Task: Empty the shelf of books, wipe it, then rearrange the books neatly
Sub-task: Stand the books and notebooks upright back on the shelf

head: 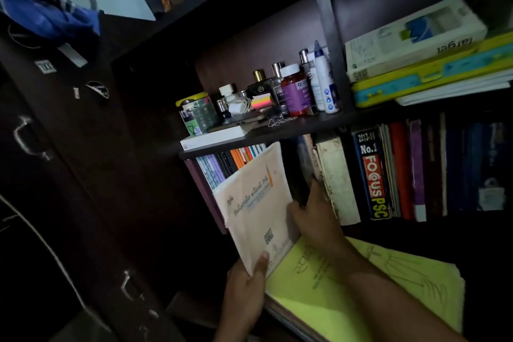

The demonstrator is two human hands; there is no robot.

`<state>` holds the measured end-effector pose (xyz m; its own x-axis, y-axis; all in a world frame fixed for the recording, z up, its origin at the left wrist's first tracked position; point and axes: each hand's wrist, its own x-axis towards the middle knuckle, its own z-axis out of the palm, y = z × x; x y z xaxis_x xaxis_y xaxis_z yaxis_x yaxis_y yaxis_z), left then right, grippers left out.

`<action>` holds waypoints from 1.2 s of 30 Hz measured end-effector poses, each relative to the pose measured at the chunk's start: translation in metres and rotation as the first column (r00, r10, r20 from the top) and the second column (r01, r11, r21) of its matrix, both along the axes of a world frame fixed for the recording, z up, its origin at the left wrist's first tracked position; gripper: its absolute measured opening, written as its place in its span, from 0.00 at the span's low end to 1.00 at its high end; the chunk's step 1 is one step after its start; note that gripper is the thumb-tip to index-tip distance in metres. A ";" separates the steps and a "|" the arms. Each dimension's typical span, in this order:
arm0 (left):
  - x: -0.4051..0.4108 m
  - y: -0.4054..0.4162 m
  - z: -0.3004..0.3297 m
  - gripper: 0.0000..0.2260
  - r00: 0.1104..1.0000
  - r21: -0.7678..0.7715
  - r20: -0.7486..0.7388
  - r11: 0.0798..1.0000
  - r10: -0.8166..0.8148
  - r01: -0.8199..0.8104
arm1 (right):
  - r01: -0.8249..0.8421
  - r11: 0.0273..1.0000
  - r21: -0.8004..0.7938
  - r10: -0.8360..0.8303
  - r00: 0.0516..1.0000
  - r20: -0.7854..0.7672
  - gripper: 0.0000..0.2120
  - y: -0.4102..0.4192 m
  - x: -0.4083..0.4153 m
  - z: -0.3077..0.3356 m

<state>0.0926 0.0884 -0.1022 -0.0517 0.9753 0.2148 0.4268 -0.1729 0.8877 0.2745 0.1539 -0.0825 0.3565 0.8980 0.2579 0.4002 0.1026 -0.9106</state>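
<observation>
The left hand pinched the lower corner of a tan book, thumb on its cover, tilted half out of the shelf. The right hand curled round a dark book just right of it, upright in the row. Its long axis ran up and down, so it would likely slide outward. A yellow pad lay below.

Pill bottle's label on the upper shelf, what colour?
Purple label on the pill bottle, white cap; head view.
</observation>
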 end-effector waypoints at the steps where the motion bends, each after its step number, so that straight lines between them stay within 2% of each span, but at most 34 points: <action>1: 0.003 0.000 -0.001 0.08 1.000 0.000 0.011 1.000 -0.009 0.009 | 0.000 1.000 0.015 0.000 1.000 -0.016 0.38 0.000 0.000 -0.001; 8: 0.035 0.017 -0.008 0.03 0.988 -0.062 0.153 0.998 -0.017 0.027 | -0.039 0.989 0.142 0.036 0.999 0.021 0.32 -0.002 0.011 -0.010; 12: 0.069 0.010 -0.009 0.05 0.975 -0.064 0.208 0.993 -0.084 0.100 | -0.204 0.970 0.135 0.165 0.954 0.252 0.31 -0.020 0.034 -0.013; 15: 0.083 0.012 -0.009 0.09 0.973 -0.046 0.228 0.998 -0.031 0.043 | -0.293 0.952 0.085 0.234 0.880 0.413 0.31 -0.024 0.049 -0.015; 19: 0.082 0.029 -0.010 0.14 0.982 0.035 0.151 0.992 0.112 -0.119 | -0.318 0.940 0.125 0.232 0.863 0.449 0.31 -0.019 0.048 -0.019; 21: 0.085 0.032 -0.006 0.14 0.988 0.065 0.125 0.993 0.090 -0.099 | -0.314 0.939 0.141 0.228 0.874 0.430 0.32 -0.017 0.049 -0.020; 25: 0.088 0.039 0.000 0.12 0.996 0.057 0.062 0.997 -0.057 0.054 | -0.279 0.951 0.132 0.209 0.896 0.393 0.33 -0.015 0.048 -0.020; 29: 0.083 0.043 0.001 0.22 0.989 0.072 -0.132 0.996 0.065 -0.056 | -0.270 0.957 0.107 0.216 0.908 0.360 0.34 -0.014 0.047 -0.019; 32: 0.077 0.041 -0.002 0.15 0.977 0.096 -0.134 0.984 0.165 -0.153 | -0.271 0.957 0.104 0.216 0.904 0.369 0.35 -0.013 0.047 -0.019; 36: 0.076 0.040 -0.004 0.15 0.971 0.158 -0.161 0.976 0.176 -0.150 | -0.295 0.949 0.110 0.236 0.899 0.368 0.35 -0.014 0.049 -0.021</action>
<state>0.1689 0.1283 -0.1058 -0.1571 0.9149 0.3718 0.6045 -0.2086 0.7688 0.3234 0.1401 -0.1039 -0.0275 0.8831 0.4685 0.6243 0.3812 -0.6819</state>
